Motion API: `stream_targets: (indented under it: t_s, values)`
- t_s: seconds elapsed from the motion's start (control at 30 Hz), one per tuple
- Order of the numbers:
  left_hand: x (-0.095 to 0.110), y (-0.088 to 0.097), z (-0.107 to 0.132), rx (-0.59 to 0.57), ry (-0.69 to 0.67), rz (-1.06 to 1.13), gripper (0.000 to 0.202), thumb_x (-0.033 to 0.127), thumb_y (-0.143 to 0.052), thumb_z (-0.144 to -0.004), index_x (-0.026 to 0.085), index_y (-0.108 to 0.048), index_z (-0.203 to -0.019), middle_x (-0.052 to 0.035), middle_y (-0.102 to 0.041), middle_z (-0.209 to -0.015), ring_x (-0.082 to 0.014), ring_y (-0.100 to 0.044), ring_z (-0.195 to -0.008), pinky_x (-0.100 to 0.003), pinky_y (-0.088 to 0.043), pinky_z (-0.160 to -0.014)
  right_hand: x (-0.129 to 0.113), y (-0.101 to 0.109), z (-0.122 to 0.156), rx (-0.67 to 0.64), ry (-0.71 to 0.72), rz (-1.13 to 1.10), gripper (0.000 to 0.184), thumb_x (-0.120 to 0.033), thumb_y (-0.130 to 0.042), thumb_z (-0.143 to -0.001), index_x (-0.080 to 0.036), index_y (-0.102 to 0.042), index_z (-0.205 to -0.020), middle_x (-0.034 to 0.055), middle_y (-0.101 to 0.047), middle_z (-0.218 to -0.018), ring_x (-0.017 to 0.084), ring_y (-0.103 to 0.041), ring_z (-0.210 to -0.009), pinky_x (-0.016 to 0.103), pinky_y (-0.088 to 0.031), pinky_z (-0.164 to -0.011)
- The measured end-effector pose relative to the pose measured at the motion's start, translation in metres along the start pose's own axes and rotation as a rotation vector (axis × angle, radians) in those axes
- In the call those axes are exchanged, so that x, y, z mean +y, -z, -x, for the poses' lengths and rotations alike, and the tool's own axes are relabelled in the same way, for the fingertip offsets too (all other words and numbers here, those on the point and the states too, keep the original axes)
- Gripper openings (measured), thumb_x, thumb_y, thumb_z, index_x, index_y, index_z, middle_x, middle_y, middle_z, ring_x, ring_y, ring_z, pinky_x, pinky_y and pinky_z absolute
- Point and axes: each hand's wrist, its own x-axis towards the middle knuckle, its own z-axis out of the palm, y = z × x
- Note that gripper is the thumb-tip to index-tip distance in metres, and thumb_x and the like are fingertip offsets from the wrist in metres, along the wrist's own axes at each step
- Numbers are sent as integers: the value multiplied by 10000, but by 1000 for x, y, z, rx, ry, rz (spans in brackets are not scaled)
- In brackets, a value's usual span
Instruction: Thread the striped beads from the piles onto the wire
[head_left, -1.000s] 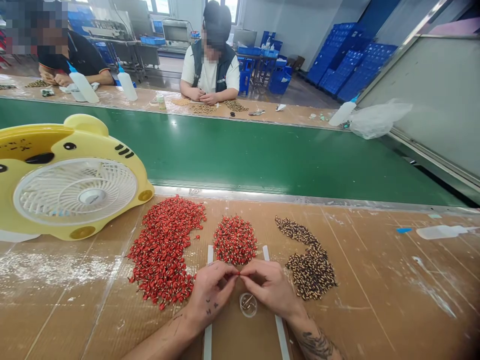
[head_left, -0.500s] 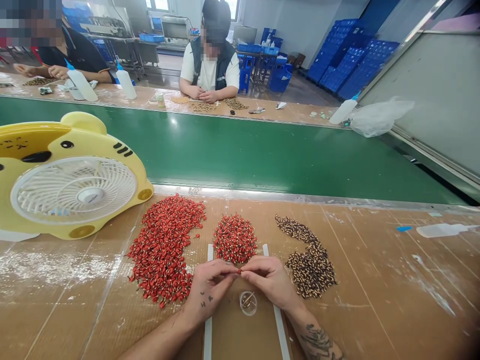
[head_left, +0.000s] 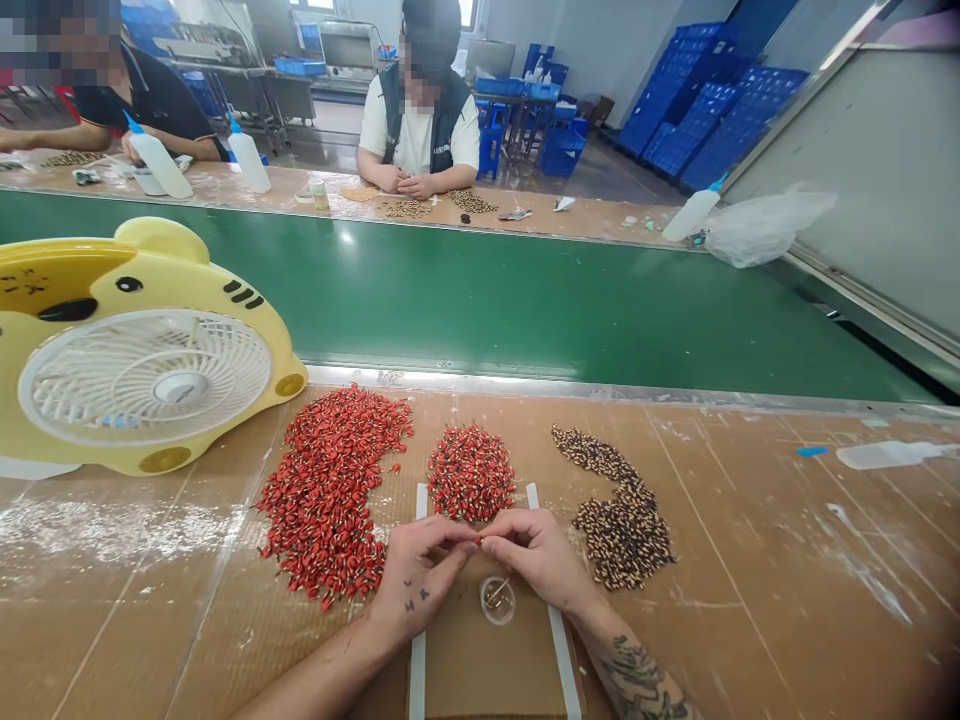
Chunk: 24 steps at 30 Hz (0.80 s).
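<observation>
My left hand (head_left: 429, 568) and my right hand (head_left: 536, 555) meet fingertip to fingertip over a cardboard mat edged with white tape. Pinched between them is a small red piece (head_left: 478, 540), mostly covered by the fingers. Just beyond the fingertips lies a round pile of small red pieces (head_left: 471, 470) with metallic bits. A larger red pile (head_left: 330, 490) spreads to the left of my left hand. Right of my right hand is a curved pile of small black-and-gold pieces (head_left: 626, 520). A small clear cup (head_left: 498, 602) with a thin stick in it stands below my hands.
A yellow animal-shaped fan (head_left: 150, 350) stands at left. Behind the table runs a green conveyor belt (head_left: 525, 300). A squeeze bottle (head_left: 885, 456) lies at right, its blue cap beside it. Across the belt, two people (head_left: 420, 130) sit at a bench with bottles and piles.
My hands keep nearly the same pinch on the small red piece. The camera view has tilted slightly. At far left, the co-worker's arm has shifted leftward.
</observation>
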Motion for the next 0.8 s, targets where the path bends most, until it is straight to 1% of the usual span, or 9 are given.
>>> stream_targets:
  t_s: [0.27,0.33,0.43,0.5,0.6,0.7,0.8]
  values:
    - [-1,-1,-1,-5,-11,10,151,146,-643,-845,211,-779,-840,-21,-759,-734,-136,-677,-632,-198,-510,-592,3,-4,-2,-20,3,-49,244,-380,-686,-806,-148,-748,-759,11,-673,-610,124,-562,-529,223,-433,-512]
    - [-1,0,-4,-2,-19,4,139,147,-643,-846,198,-772,-843,-27,-759,-750,-139,-683,-654,-197,-512,-603,2,-5,-3,5,30,-43,242,-376,-677,-819,-148,-743,-771,17,-683,-627,131,-579,-545,226,-445,-522]
    - [-2,4,-11,0,-27,-52,131,142,-635,-849,187,-758,-856,-33,-761,-786,-142,-690,-687,-200,-518,-622,-1,-3,-3,98,150,84,198,-331,-651,-851,-166,-759,-836,54,-735,-767,169,-650,-685,258,-499,-627]
    - [-6,9,-16,8,-52,-126,143,134,-619,-856,188,-751,-860,-35,-763,-811,-147,-695,-714,-213,-527,-655,-2,1,-3,166,223,180,190,-310,-626,-875,-180,-765,-870,70,-750,-837,190,-674,-761,283,-517,-697]
    - [-13,16,-22,9,-93,-261,178,123,-584,-869,201,-744,-873,-33,-761,-834,-154,-699,-740,-233,-533,-688,-3,9,0,222,268,262,207,-314,-598,-903,-188,-760,-872,72,-755,-841,197,-683,-759,296,-527,-707]
    - [-16,14,-28,-11,-100,-366,191,114,-570,-872,208,-737,-881,-27,-757,-821,-158,-692,-720,-245,-534,-678,-2,13,2,207,298,328,220,-315,-581,-923,-192,-756,-870,58,-745,-807,182,-667,-711,283,-514,-669]
    - [-16,11,-31,0,-133,-425,189,123,-563,-883,208,-725,-926,-40,-765,-884,-182,-697,-796,-283,-541,-741,-2,14,4,158,339,363,225,-295,-559,-939,-194,-749,-872,48,-732,-799,169,-652,-697,275,-496,-663]
